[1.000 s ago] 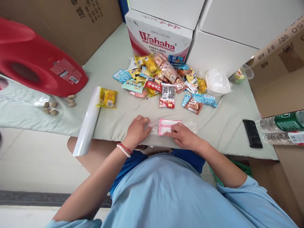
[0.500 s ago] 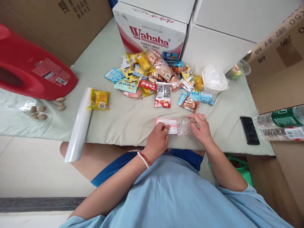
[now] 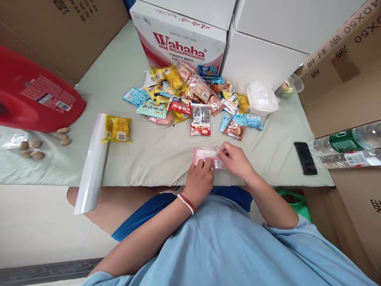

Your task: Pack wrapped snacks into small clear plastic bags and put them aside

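A person's left hand, half open, presses a film-wrapped pink packet against the cloth-covered table near its edge, seemingly to steady it; the right hand bunches fingertips at the packet's right end, its grip unclear.

Pale-blue shirt, blue shorts, white beads, red bracelet, ring.

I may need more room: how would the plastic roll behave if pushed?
The plastic roll would probably roll sideways, given its rounded shape. It might tip if slid outward, since its near end overhangs the table edge. Its glossy surface could be slippery.
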The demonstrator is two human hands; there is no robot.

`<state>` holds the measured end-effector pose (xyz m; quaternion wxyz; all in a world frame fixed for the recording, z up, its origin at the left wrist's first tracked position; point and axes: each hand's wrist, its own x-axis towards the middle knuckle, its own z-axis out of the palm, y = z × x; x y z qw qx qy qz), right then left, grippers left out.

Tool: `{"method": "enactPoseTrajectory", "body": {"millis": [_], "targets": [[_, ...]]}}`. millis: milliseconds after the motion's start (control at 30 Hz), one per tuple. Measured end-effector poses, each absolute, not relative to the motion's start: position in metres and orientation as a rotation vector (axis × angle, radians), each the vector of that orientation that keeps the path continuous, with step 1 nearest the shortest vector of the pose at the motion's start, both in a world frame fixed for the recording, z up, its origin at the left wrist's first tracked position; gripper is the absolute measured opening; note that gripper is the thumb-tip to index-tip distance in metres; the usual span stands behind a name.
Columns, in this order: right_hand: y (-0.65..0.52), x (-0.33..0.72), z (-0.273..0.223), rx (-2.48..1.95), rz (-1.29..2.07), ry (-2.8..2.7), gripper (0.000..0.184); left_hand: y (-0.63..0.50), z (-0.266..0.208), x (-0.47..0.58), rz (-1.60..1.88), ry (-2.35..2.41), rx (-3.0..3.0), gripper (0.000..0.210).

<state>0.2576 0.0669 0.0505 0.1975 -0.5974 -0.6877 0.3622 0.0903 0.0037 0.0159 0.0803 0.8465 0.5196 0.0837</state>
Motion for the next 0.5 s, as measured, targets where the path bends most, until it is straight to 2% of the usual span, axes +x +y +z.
{"method": "enactPoseTrajectory", "body": {"millis": [133, 233, 333, 400, 500], "targets": [[0.077, 0.221, 0.045, -1.733, 0.973, -2.158, 0.011, 0.003, 0.015, 0.08, 0.378, 1.429, 2.429, 0.031], [0.071, 0.214, 0.042, -1.793, 0.794, -2.363, 0.011, 0.004, 0.011, 0.057, 0.647, 1.35, 2.226, 0.03], [0.059, 0.21, 0.042, -1.856, 0.582, -2.487, 0.014, 0.01, 0.005, 0.041, 0.873, 1.658, 1.894, 0.028], [0.053, 0.205, 0.041, -1.891, 0.545, -2.499, 0.015, 0.016, 0.0, 0.041, 0.786, 1.894, 1.832, 0.031], [0.046, 0.202, 0.04, -1.91, 0.568, -2.454, 0.016, 0.025, -0.005, 0.052, 0.607, 1.953, 1.929, 0.033]]}}
